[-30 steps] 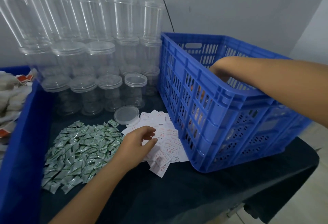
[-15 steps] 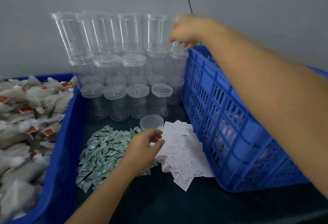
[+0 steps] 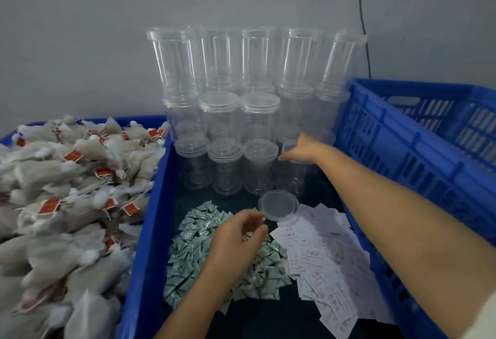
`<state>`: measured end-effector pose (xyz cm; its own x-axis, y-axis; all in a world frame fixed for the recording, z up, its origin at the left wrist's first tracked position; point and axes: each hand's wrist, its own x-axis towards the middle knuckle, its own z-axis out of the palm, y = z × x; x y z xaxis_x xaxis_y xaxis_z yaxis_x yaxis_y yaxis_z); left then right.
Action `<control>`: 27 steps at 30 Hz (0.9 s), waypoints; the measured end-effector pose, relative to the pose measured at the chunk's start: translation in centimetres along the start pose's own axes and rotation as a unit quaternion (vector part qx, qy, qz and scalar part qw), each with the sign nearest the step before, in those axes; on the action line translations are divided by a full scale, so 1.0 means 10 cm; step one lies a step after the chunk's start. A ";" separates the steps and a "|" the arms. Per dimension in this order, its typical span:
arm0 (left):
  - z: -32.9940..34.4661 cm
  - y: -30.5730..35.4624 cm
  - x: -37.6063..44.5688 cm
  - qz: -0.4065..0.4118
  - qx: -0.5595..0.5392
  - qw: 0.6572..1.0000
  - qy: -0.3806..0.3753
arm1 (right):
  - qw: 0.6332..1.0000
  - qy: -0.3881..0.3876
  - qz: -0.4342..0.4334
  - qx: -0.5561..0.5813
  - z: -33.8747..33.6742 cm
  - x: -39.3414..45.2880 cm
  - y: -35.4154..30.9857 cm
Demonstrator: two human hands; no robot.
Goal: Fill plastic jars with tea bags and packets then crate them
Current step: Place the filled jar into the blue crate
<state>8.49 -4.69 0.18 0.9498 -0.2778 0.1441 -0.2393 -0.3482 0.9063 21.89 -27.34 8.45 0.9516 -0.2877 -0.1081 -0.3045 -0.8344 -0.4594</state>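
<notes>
jars (image 3: 257,113): clear glossy plastic, smooth
loose lid (image 3: 279,205): translucent plastic
crate (image 3: 418,156): blue moulded plastic, perforated
tea bags (image 3: 67,204): matt gauzy mesh, paper tags
green packets (image 3: 193,258): shiny foil-like film
white packets (image 3: 327,252): matt paper

L hand (image 3: 239,234) curled, R hand (image 3: 300,150) outstretched.

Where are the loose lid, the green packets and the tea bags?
loose lid (image 3: 279,204): head view, on its clear flat middle.
green packets (image 3: 193,252): head view, on the left part of the pile.
tea bags (image 3: 61,193): head view, on the heap's middle, in the left bin.
</notes>
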 end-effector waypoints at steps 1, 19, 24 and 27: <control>0.00 -0.01 0.00 -0.001 0.000 1.000 0.000 | 1.000 0.008 0.007 -0.001 0.03 0.02 0.03; 0.14 0.39 -0.37 0.274 0.236 0.921 0.142 | 0.929 0.112 -0.031 0.351 0.41 -1.91 0.04; 0.14 0.27 -0.53 0.312 0.475 0.808 0.155 | 0.890 -0.067 0.043 0.449 0.61 -2.06 0.13; 0.12 0.19 -0.51 0.341 0.502 0.769 0.200 | 0.909 -0.069 0.030 0.409 0.69 -2.05 0.14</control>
<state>2.94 -5.00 0.72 0.4720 -0.4754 0.7425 -0.5538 -0.8151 -0.1698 2.23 -19.34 3.99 0.9478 -0.2128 -0.2374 -0.2757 -0.1733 -0.9455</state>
